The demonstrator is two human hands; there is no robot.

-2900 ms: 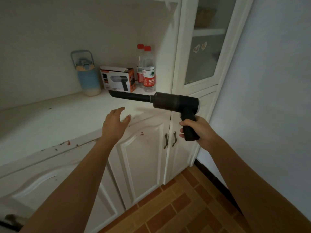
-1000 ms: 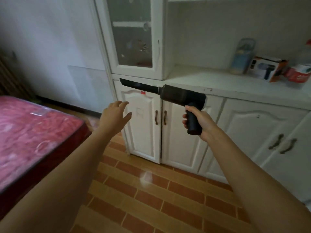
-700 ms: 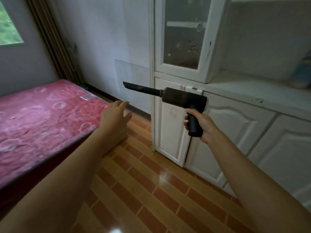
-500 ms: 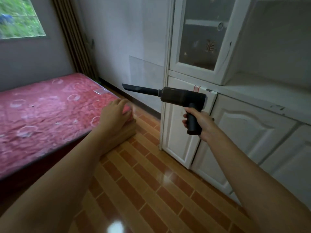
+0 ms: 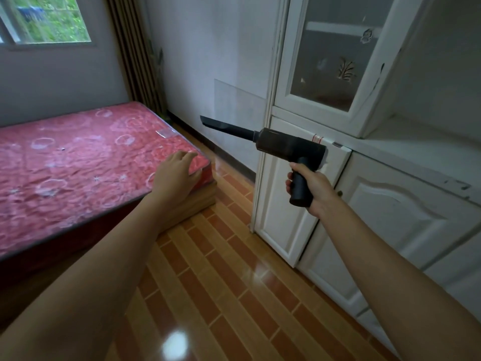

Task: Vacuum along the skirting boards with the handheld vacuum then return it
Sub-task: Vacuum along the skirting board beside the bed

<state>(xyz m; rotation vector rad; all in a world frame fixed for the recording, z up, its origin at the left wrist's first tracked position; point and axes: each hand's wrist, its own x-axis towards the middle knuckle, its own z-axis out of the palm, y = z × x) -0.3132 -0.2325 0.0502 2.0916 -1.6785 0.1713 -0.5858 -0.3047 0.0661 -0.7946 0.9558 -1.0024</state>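
My right hand (image 5: 311, 188) grips the pistol handle of the black handheld vacuum (image 5: 283, 147), held at chest height. Its long narrow nozzle points left and slightly up toward the white wall. A dark skirting board (image 5: 208, 142) runs along the foot of that wall, from the curtain corner to the white cabinet. My left hand (image 5: 177, 175) is stretched forward with fingers spread and holds nothing; it hovers in front of the near corner of the red mattress.
A bed with a red patterned mattress (image 5: 67, 162) fills the left. A white cabinet (image 5: 286, 194) with a glass-door upper part (image 5: 330, 61) stands on the right. Between them runs a strip of orange tiled floor (image 5: 213, 277). A window (image 5: 44, 19) and brown curtain (image 5: 135, 50) are at the back.
My view has swung left from the cabinet counter with bottles and a box to the bed, window and wall. Both hands keep the same pose, the vacuum still in the right one.
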